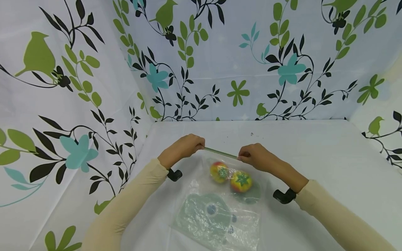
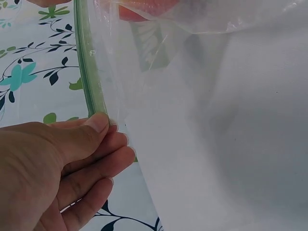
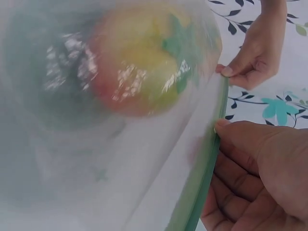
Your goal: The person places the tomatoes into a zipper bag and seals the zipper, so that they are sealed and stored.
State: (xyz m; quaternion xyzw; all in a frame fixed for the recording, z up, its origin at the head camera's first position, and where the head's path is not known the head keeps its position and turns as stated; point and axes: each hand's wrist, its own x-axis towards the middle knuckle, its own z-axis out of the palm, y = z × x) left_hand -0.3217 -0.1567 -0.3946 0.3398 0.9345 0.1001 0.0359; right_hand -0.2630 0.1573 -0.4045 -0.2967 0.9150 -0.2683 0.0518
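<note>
A clear zip bag (image 1: 216, 212) with a green zip strip (image 1: 221, 152) along its top edge hangs between my hands. My left hand (image 1: 187, 145) pinches one end of the strip between thumb and fingers, as the left wrist view shows on the green strip (image 2: 86, 62). Farther along the same edge, my right hand (image 1: 260, 157) pinches the strip with thumb and forefinger. Inside the bag lie two red-and-yellow tomatoes with green leafy tops, one tomato (image 1: 218, 172) to the left and another tomato (image 1: 241, 181) beside it. A dull green rounded shape (image 3: 53, 72) shows through the plastic.
Below the hands lies a white table surface (image 1: 307, 146). Patterned white cloth (image 1: 201, 87) with leaves, birds and flowers hangs behind and at both sides. Dark wrist cameras sit on the left wrist (image 1: 174, 175) and the right wrist (image 1: 284, 196).
</note>
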